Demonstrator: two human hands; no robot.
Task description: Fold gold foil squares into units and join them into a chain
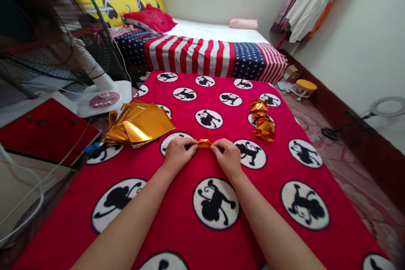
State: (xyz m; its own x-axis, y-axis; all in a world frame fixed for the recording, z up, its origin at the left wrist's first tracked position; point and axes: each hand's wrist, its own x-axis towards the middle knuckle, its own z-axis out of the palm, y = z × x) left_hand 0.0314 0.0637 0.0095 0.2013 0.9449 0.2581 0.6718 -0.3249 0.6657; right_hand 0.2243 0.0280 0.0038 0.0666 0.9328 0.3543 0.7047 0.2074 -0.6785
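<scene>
Between my two hands is a small folded gold foil paper [205, 144], pinched at both ends just over the red cloth. My left hand [179, 151] grips its left tip between thumb and fingers. The right tip is held the same way by my right hand [228, 156]. To the left lies a loose stack of flat gold foil sheets [148, 124], fanned out. Over on the right, several folded gold foil pieces [264, 124] sit in a row, nested against each other.
A red cloth [218, 162] with monkey circles covers the table. An electric fan [104, 97] stands at the left beside a red-topped cabinet [47, 130]. Beyond is a bed with a striped, starred cover [196, 55]. A yellow stool [305, 85] and a ring-light stand [357, 120] are at the right.
</scene>
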